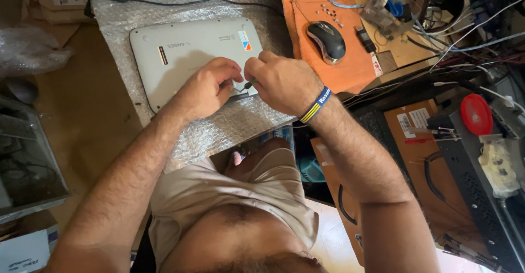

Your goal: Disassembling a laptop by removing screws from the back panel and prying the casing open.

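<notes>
The right hand (281, 81) pinches a small screwdriver (249, 84) on the upturned laptop (180, 51); the left hand (210, 87), fingers curled, presses beside it.

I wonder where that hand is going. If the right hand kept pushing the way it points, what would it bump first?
Probably the left hand, right beside the right hand over the flat silver-grey laptop; depth is unclear.

A single head-worn camera looks steeply down from above the person's chest (bare torso fills the lower middle of the frame), close over a bubble-wrap-covered bench (229, 122) at upper centre, with cluttered shelving crowding the right edge.
</notes>
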